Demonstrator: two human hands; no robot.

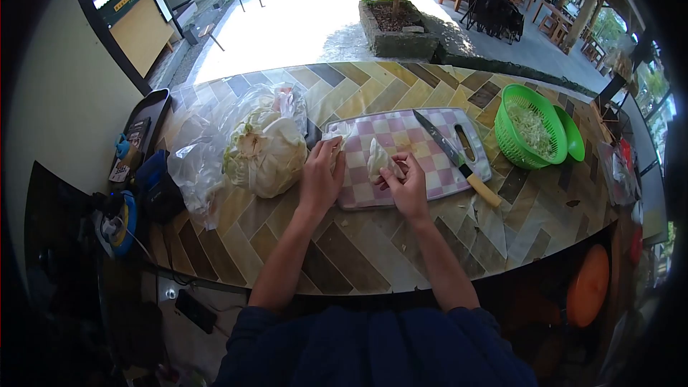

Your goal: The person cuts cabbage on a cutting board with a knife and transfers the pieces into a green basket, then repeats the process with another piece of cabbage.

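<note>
A checkered cutting board (390, 124) lies on the table in front of me. Over its left edge, my left hand (322, 173) is closed around a pale cabbage piece (342, 131), partly hidden by the fingers. My right hand (405, 185) pinches another cabbage leaf piece (377, 158) above the middle of the board. A large cabbage head (264, 152) sits just left of my left hand, against a clear plastic bag (197, 165). On the board's right side rests a knife (451, 152), its wooden handle sticking out over the near edge.
At the right, a green colander (510, 129) holds shredded cabbage (530, 130), with another green container (571, 136) beside it. A dark tray (152, 118) and a blue tape roll (127, 222) stand at the left. An orange stool (589, 285) is below the table's right side.
</note>
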